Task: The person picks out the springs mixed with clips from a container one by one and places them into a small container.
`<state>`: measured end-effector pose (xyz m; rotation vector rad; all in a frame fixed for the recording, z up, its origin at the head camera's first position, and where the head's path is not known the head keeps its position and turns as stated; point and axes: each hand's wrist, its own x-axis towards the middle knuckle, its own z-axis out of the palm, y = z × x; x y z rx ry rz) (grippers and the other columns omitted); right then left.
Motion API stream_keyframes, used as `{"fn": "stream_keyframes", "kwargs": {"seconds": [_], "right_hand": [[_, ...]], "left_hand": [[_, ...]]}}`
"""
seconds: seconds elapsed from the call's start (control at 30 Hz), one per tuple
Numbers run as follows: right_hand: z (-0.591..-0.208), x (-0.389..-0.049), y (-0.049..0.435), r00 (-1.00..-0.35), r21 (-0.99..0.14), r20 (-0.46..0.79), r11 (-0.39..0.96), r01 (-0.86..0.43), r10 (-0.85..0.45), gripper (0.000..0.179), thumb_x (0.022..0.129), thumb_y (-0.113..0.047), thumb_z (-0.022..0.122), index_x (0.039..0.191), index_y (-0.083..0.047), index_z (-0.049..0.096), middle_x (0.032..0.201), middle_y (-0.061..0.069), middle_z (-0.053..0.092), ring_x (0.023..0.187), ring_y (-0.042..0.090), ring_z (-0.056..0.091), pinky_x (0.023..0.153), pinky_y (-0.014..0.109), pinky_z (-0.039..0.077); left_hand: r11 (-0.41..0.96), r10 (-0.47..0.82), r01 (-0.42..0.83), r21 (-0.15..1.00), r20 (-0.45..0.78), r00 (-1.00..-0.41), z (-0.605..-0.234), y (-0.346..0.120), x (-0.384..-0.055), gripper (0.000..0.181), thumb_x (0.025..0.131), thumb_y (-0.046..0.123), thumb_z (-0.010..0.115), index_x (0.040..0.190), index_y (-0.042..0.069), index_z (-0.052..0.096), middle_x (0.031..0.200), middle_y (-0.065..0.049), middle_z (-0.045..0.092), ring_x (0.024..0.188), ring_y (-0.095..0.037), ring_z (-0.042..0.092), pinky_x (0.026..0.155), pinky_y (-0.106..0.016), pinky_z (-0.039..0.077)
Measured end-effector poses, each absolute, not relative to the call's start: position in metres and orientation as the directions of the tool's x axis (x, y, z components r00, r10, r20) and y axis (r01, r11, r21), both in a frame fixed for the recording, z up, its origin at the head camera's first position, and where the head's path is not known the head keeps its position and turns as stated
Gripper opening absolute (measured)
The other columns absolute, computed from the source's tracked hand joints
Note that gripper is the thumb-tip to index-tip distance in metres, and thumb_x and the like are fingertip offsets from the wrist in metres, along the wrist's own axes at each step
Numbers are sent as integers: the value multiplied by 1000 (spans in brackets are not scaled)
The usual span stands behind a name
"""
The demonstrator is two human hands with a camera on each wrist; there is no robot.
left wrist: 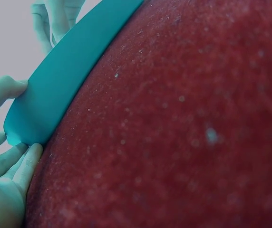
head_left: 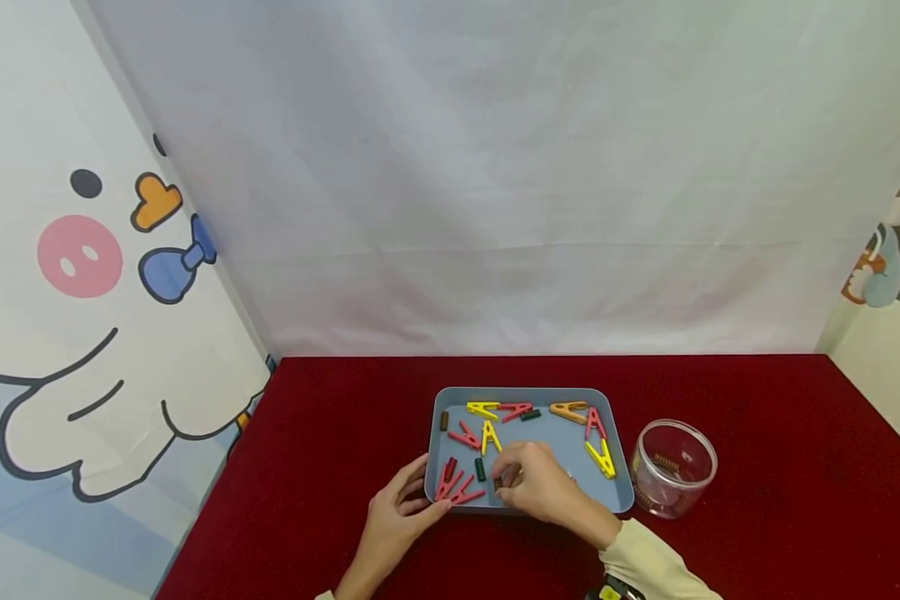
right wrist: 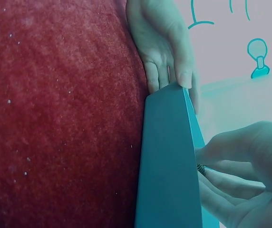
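Observation:
A shallow blue-grey tray (head_left: 585,492) holds coil springs and red, yellow and orange clip halves. At its front left corner my left hand (head_left: 396,510) grips it, thumb (left wrist: 13,87) on the rim and fingers against the outer wall. My right hand (head_left: 534,479) reaches inside near the front edge and pinches a small brown spring (right wrist: 200,168). Left of that spring lie a dark green spring (head_left: 481,470) and red clips (head_left: 465,493). A yellow clip (head_left: 491,437) lies farther back. The right hand hides part of the tray floor.
Right of the tray stands a clear round jar (head_left: 673,468) with several springs in it. Both rest on a dark red cloth-covered table (head_left: 345,433). A white curtain (head_left: 540,183) hangs behind, and a cartoon-printed sheet (head_left: 90,350) hangs at the left.

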<state>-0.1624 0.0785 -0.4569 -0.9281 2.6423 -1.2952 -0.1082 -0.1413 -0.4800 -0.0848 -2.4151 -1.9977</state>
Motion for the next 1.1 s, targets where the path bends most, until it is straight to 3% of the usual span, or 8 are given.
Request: {"fn": "stream_keyframes", "kwargs": {"seconds": [0.4,1.1], "right_hand": [[-454,-161,83,-818,-770,226,417,-483,-529,14,62,9,65,73,-1,65,79,3,60,62,8,57,53,19,48],[-449,-158,89,-826,-779,233,410,-475,-514,13,64,8,68,74,1,65,84,5,60,63,9,56,55,20,48]], "left_hand": [[206,33,32,978,26,-999,-479,-141,-108,66,71,22,74,130,15,44,126,-11,47,108,-24,49,77,-29,47],[222,22,29,975,25,-999,-479,-140,-107,66,71,22,74,130,15,44,125,-10,48,108,-23,49,78,-32,47]]}}
